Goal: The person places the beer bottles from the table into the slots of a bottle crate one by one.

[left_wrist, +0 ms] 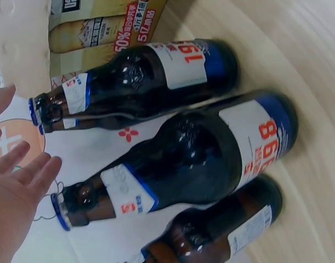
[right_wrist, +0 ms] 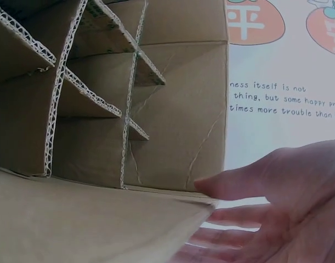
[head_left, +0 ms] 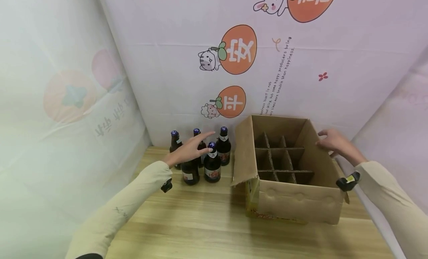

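Observation:
Several brown beer bottles (head_left: 212, 166) with blue caps stand together at the back of the wooden table (head_left: 200, 222). My left hand (head_left: 192, 149) hovers over them with its fingers straight, holding nothing. In the left wrist view its fingers (left_wrist: 16, 197) lie close to the cap of the nearest bottle (left_wrist: 200, 159). An open cardboard box (head_left: 294, 203) with empty divider cells (head_left: 271, 158) stands to the right of the bottles. My right hand (head_left: 331, 142) holds the box's right flap, thumb (right_wrist: 238, 175) inside and fingers outside the box wall (right_wrist: 178, 120).
A printed cloth backdrop (head_left: 240, 51) hangs right behind the bottles and box. A pale curtain (head_left: 67, 103) closes the left side, another the right. The box's left flap (head_left: 244, 151) stands up beside the bottles. Bare tabletop lies in front.

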The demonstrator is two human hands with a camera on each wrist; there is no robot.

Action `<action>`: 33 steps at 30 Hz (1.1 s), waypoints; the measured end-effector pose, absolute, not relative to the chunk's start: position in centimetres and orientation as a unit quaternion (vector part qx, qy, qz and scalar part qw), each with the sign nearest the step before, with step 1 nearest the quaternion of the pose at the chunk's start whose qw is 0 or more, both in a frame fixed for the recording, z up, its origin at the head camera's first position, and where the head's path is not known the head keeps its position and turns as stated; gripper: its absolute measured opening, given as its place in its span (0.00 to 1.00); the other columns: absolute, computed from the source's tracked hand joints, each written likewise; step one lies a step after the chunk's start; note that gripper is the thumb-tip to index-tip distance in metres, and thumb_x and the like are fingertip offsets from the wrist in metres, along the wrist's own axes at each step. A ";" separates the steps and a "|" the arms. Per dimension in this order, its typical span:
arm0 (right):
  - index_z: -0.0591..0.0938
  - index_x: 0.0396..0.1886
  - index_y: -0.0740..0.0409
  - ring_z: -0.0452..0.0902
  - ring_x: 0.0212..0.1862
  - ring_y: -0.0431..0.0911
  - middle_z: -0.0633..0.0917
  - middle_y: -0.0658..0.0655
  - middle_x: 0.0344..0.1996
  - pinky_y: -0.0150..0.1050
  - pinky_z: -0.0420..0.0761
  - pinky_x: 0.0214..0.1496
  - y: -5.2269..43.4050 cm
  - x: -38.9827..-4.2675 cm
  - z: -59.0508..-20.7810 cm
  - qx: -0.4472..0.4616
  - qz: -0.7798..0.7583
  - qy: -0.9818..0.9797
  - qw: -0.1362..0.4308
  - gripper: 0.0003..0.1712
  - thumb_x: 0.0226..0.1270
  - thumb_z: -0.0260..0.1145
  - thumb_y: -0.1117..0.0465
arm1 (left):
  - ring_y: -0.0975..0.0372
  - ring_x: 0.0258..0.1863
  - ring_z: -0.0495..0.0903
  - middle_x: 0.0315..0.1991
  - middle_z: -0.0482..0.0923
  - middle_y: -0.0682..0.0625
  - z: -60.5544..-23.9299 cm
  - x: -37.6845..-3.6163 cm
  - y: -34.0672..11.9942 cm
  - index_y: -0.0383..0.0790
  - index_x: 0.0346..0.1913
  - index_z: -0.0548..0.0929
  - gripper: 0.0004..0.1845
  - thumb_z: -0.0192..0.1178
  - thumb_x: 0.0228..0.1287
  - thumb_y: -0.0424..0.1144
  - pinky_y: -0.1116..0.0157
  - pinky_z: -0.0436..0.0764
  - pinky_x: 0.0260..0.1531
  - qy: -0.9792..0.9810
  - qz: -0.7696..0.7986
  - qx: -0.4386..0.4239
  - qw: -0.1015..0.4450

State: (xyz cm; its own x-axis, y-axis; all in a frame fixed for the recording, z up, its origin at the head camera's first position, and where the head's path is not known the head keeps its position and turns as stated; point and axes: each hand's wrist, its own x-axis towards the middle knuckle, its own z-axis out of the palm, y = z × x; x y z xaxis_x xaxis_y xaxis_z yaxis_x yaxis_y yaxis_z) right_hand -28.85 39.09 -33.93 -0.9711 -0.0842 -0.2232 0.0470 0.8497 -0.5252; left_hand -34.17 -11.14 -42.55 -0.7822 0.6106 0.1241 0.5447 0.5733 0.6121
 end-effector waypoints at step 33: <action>0.43 0.76 0.70 0.70 0.62 0.73 0.56 0.84 0.68 0.45 0.85 0.50 42.4 -29.4 -35.1 -0.009 -0.374 0.901 0.217 0.46 0.75 0.56 0.51 | 0.49 0.66 0.73 0.68 0.72 0.45 -47.2 -33.8 -8.6 0.47 0.68 0.73 0.27 0.63 0.67 0.44 0.49 0.74 0.64 0.850 0.499 0.160 0.055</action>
